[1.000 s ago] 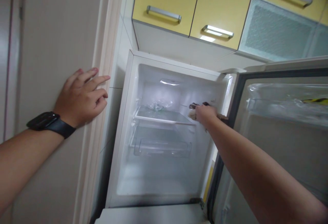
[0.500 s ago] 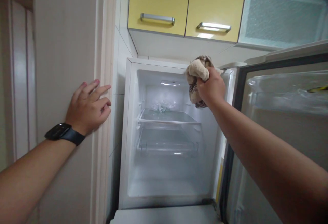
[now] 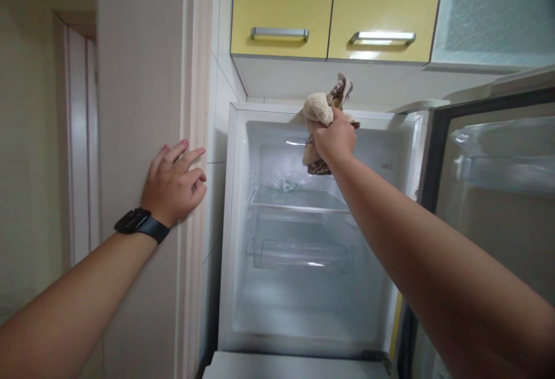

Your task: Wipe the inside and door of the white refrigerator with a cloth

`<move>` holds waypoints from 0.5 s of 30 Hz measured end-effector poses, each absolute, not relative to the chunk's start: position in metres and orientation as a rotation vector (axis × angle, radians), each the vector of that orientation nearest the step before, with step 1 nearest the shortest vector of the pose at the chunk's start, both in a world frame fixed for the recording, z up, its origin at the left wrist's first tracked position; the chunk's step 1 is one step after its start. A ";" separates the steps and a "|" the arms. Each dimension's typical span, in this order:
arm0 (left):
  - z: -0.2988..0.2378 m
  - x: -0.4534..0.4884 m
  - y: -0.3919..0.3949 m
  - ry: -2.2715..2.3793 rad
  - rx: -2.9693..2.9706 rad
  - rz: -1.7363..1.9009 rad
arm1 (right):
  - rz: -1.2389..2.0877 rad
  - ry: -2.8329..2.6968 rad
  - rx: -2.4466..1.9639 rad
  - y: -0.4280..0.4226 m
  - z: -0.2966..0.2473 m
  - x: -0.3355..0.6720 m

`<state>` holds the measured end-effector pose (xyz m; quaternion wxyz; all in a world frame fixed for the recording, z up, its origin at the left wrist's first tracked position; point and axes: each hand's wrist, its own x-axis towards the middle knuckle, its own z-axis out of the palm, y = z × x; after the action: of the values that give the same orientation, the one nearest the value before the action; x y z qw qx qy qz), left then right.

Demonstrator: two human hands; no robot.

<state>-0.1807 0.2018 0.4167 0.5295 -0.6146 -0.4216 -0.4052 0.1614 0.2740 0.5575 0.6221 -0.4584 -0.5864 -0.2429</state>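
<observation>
My right hand is closed around a crumpled beige and brown cloth, held against the top front edge of an open white fridge compartment. The cloth bunches above and below my fist. My left hand, with a black watch on its wrist, rests flat with fingers spread on the pale wall trim left of the fridge. Inside the fridge are a glass shelf with crumpled clear plastic at its back and a clear drawer below.
The fridge door stands open at the right, with clear door shelves. Yellow cupboards with metal handles hang above the fridge. A frosted panel is at the upper right. A doorway lies at the left.
My right hand came out from the shelf at the right inner wall, rose with the cloth to the fridge's top edge, then shifted left along it. My left hand stayed on the trim.
</observation>
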 end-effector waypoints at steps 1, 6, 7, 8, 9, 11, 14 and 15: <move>0.417 -0.180 0.202 -1.006 -1.473 -0.969 | -0.558 -1.371 -1.043 0.273 0.557 0.157; 0.417 -0.179 0.200 -1.034 -1.489 -0.986 | -0.599 -1.530 -1.014 0.268 0.551 0.127; 0.417 -0.179 0.200 -1.036 -1.488 -0.984 | -0.611 -1.564 -1.002 0.268 0.549 0.120; 0.417 -0.179 0.200 -1.036 -1.486 -0.979 | -0.624 -1.596 -0.985 0.268 0.548 0.113; 0.417 -0.179 0.201 -1.031 -1.482 -0.973 | -0.635 -1.624 -0.967 0.268 0.545 0.105; 0.417 -0.180 0.202 -1.017 -1.470 -0.967 | -0.642 -1.669 -0.944 0.268 0.540 0.089; 0.417 -0.181 0.204 -1.006 -1.461 -0.976 | -0.603 -1.761 -0.926 0.270 0.526 0.062; 0.417 -0.181 0.204 -1.009 -1.463 -0.980 | -0.577 -1.807 -0.917 0.271 0.521 0.053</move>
<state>-0.1815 0.2040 0.4171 0.5278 -0.6122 -0.4223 -0.4103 0.0532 0.2710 0.5207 0.4947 -0.3783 -0.7453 -0.2380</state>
